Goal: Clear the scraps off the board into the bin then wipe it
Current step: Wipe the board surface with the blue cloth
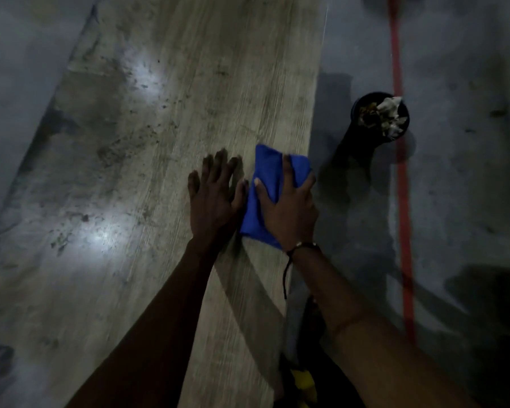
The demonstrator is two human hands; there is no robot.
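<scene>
A long wooden board runs away from me, its surface dotted with dark crumbs and smears. My right hand presses a folded blue cloth flat onto the board close to its right edge, fingers spread over the cloth. My left hand lies flat on the board just left of the cloth, fingers straight and spread, its thumb touching the cloth's edge. A small black bin stands on the floor right of the board, holding crumpled white paper and brownish scraps.
Grey concrete floor surrounds the board on both sides. A red line runs along the floor just past the bin. Something yellow shows at the bottom edge under my right forearm. The scene is dim, with two light glares on the board.
</scene>
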